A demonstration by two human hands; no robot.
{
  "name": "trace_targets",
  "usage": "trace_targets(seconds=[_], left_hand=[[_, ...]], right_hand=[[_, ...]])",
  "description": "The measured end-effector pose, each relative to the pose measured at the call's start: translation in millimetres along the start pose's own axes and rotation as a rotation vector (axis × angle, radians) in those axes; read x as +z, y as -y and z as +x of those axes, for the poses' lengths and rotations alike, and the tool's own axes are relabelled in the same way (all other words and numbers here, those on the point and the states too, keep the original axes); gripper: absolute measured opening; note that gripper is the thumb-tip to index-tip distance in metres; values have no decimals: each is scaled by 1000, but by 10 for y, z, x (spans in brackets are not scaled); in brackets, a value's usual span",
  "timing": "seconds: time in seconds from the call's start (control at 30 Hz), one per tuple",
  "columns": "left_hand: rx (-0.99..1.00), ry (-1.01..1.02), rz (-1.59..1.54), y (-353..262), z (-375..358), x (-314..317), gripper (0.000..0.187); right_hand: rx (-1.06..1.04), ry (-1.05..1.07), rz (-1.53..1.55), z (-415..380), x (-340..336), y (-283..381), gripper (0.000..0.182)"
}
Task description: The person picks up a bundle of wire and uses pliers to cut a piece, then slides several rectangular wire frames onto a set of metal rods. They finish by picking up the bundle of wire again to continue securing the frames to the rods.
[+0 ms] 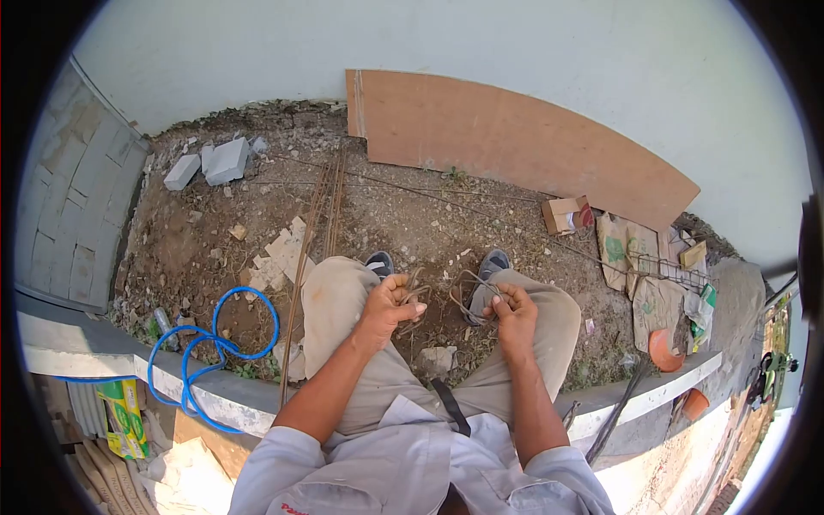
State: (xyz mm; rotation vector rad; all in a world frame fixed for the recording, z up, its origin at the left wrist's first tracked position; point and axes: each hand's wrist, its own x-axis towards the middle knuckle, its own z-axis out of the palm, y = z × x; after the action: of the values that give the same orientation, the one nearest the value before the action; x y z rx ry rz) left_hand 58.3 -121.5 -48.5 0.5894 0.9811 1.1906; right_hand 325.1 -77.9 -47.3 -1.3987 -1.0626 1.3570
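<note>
Bent wire pieces (415, 292), thin and brownish, are in your left grip (390, 307): you pinch several strands between thumb and fingers, exact count not clear. Your right grip (513, 316) pinches a separate bent wire loop (462, 305), thumb against fingers, its curve reaching toward the left grip with a gap between the two. Both hang over the inner sides of your knees (330, 296); your shoes (378, 262) show just beyond them. Below and between the grips, a pale stone (438, 360) lies on bare soil (403, 223).

Beyond the left grip: long thin rods (336, 202) on the ground; farther out and left, grey blocks (225, 161). Left of that grip: a looped blue hose (276, 324), partly over the concrete ledge (648, 399).

Beyond the right grip: a plywood sheet (515, 129) against the wall (481, 43). Out to its right: an open cardboard box (562, 215), then paper sacks (657, 313) near a wire-frame cage (669, 270). Well right, an orange bowl-shaped piece (663, 350), tilted.
</note>
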Motion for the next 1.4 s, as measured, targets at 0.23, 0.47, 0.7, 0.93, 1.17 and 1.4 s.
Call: trace_targets(seconds=[0.23,0.47,0.7,0.93,1.17,1.4], left_hand=[[-78,62,-84,10,37,24,44],[-90,27,-22,101,81,53,37],[-109,85,33,46,95,74,21],[-133,97,0,5,66,126,11],[-145,205,-126,39,90,208,12],[-143,139,-182,55,133,254,9]], right_hand=[[2,26,82,-8,4,19,27],[62,163,266,-45,76,109,30],[58,234,126,-41,104,78,22],[-47,307,-228,-106,235,65,20],[-190,340,-463,-219,488,231,32],[-249,186,-374,-120,450,-117,17]])
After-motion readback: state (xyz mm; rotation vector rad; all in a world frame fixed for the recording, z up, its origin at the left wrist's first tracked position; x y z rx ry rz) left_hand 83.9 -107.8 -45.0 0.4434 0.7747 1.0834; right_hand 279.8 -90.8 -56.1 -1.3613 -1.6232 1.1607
